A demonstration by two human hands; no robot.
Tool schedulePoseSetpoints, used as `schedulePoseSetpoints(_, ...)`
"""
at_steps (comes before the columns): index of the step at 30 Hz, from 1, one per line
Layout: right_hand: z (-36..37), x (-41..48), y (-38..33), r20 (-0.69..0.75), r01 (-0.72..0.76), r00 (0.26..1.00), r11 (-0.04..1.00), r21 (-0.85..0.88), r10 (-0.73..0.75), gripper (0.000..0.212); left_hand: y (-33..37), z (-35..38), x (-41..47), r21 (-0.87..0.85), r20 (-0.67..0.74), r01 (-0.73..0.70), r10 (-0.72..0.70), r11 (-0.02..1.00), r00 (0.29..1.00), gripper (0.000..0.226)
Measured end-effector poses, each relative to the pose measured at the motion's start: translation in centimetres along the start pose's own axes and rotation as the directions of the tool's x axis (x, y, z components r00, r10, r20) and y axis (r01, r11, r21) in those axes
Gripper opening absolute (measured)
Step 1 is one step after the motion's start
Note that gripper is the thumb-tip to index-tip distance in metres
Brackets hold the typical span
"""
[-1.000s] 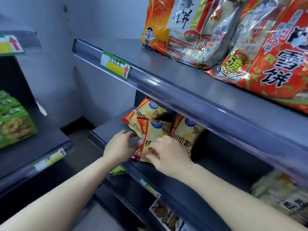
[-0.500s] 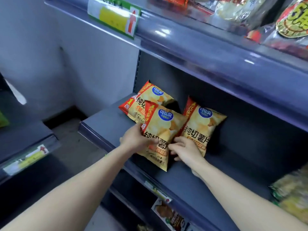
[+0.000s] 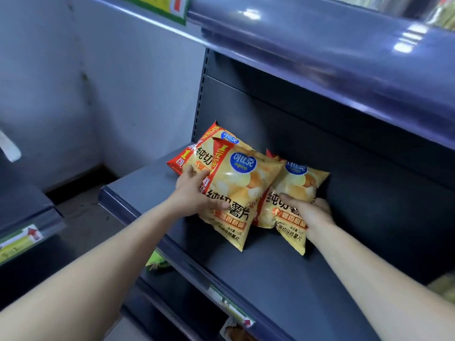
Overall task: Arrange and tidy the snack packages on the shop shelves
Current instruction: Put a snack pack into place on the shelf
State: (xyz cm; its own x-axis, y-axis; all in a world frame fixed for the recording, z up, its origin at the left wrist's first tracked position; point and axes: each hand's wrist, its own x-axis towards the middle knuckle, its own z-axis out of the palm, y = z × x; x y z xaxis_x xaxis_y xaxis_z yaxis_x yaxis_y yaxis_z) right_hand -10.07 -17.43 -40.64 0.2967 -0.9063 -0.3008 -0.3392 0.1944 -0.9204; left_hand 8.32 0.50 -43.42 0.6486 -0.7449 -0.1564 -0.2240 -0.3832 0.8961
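Three yellow-and-red chip bags lie on the dark middle shelf [image 3: 283, 279]. The front chip bag [image 3: 236, 183] overlaps a rear chip bag [image 3: 197, 153] near the shelf's left end. My left hand [image 3: 194, 193] grips the front bag's left edge, thumb across its face. The right chip bag [image 3: 293, 193] leans beside it, partly under the front bag. My right hand [image 3: 310, 212] grips that bag's lower right side, fingers curled over its face.
The upper shelf's glossy front rail [image 3: 320, 57] overhangs close above, with a price tag [image 3: 167, 8]. A lower shelf edge [image 3: 216, 299] carries tags. A green packet [image 3: 157, 263] sits below. A second shelf unit [image 3: 27, 217] stands at left. More packets [image 3: 443, 286] lie far right.
The view has come lower and closer to the middle shelf. My right hand moved right onto the right bag. My left hand keeps its hold on the front bag, which now stands higher.
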Motion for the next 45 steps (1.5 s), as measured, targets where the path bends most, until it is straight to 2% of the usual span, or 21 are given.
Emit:
schedulePoseSetpoints(3,0.7,0.0,0.6,-0.160,0.266,0.951,0.964,-0.006,-0.263,0.067,-0.2,0.2,0.5,-0.094,0.056,-0.024,0.029,0.995,0.998,0.100)
schedulePoseSetpoints(5,1.3,0.5,1.1,-0.154,0.291,0.944,0.956,-0.027,-0.291,0.059,-0.3,0.5,0.7,-0.078,0.049,-0.062,0.066,0.995,0.997,0.097)
schedulePoseSetpoints(7,1.7,1.0,1.4,-0.090,0.293,0.948,0.950,-0.111,-0.304,0.046,-0.4,0.8,1.3,-0.010,0.025,-0.102,0.102,0.995,0.994,0.109)
schedulePoseSetpoints(10,1.9,1.6,1.3,-0.087,0.272,0.955,0.952,-0.139,-0.285,0.030,0.4,1.6,1.8,0.255,-0.078,-0.148,0.173,0.956,0.982,0.107)
schedulePoseSetpoints(13,1.8,1.4,0.9,-0.167,0.292,0.933,0.943,-0.163,-0.318,0.037,1.0,2.2,2.7,0.142,-0.056,-0.172,0.182,0.975,0.982,0.110)
schedulePoseSetpoints(15,1.6,0.9,0.4,-0.263,0.374,0.867,0.902,-0.215,-0.422,0.050,0.9,2.2,3.1,0.088,-0.051,-0.184,0.189,0.979,0.981,0.112)
schedulePoseSetpoints(17,1.5,0.1,-0.6,-0.302,0.478,0.774,0.827,-0.296,-0.556,0.059,0.7,2.5,3.3,0.031,-0.048,-0.194,0.195,0.980,0.980,0.113)
schedulePoseSetpoints(18,1.6,-0.4,-1.2,-0.273,0.539,0.724,0.767,-0.349,-0.633,0.064,0.7,2.5,3.3,0.016,-0.053,-0.201,0.202,0.979,0.978,0.114)
schedulePoseSetpoints(21,2.1,-1.5,-3.0,0.025,0.669,0.598,0.481,-0.567,-0.801,0.090,0.6,2.4,3.1,0.013,-0.068,-0.213,0.213,0.977,0.975,0.124)
schedulePoseSetpoints(22,2.4,-1.6,-3.4,0.130,0.682,0.582,0.395,-0.616,-0.803,0.100,0.8,2.1,2.9,0.052,-0.072,-0.216,0.219,0.975,0.973,0.126)
schedulePoseSetpoints(24,2.6,-1.3,-3.8,0.257,0.673,0.578,0.274,-0.687,-0.775,0.120,1.4,1.4,2.4,0.240,-0.097,-0.198,0.226,0.950,0.969,0.129)
schedulePoseSetpoints(26,2.6,-0.9,-4.1,0.301,0.639,0.586,0.200,-0.743,-0.752,0.130,1.5,0.5,2.5,0.414,-0.076,-0.145,0.193,0.898,0.978,0.138)
schedulePoseSetpoints(27,2.6,-0.7,-4.2,0.313,0.622,0.594,0.177,-0.763,-0.741,0.131,1.0,0.1,3.0,0.449,-0.045,-0.114,0.150,0.886,0.988,0.142)
schedulePoseSetpoints(28,2.6,-0.7,-4.2,0.321,0.610,0.602,0.162,-0.775,-0.731,0.128,0.5,-0.4,3.3,0.452,-0.013,-0.081,0.098,0.888,0.995,0.145)
schedulePoseSetpoints(30,2.7,-0.7,-4.3,0.322,0.609,0.594,0.151,-0.779,-0.737,0.118,-0.5,-1.0,3.9,0.340,0.054,-0.027,0.009,0.940,0.998,0.148)
schedulePoseSetpoints(32,2.7,-0.7,-4.1,0.291,0.653,0.528,0.162,-0.740,-0.798,0.108,-1.0,-0.7,4.1,0.200,0.098,-0.050,0.031,0.979,0.995,0.146)
schedulePoseSetpoints(35,2.5,-0.3,-3.3,0.237,0.720,0.391,0.135,-0.681,-0.889,0.098,-1.0,0.5,4.9,0.183,0.088,-0.167,0.153,0.969,0.984,0.142)
schedulePoseSetpoints(36,2.5,-0.2,-3.2,0.229,0.721,0.394,0.144,-0.678,-0.890,0.098,-1.0,0.9,5.2,0.185,0.090,-0.189,0.174,0.964,0.981,0.140)
schedulePoseSetpoints(39,2.5,-0.2,-3.4,0.231,0.702,0.470,0.201,-0.684,-0.852,0.100,-1.2,1.2,5.7,0.185,0.096,-0.191,0.175,0.964,0.980,0.138)
schedulePoseSetpoints(45,2.5,-0.4,-3.3,0.210,0.664,0.474,0.191,-0.723,-0.855,0.101,-1.1,0.4,5.6,0.233,0.083,-0.188,0.173,0.954,0.981,0.132)
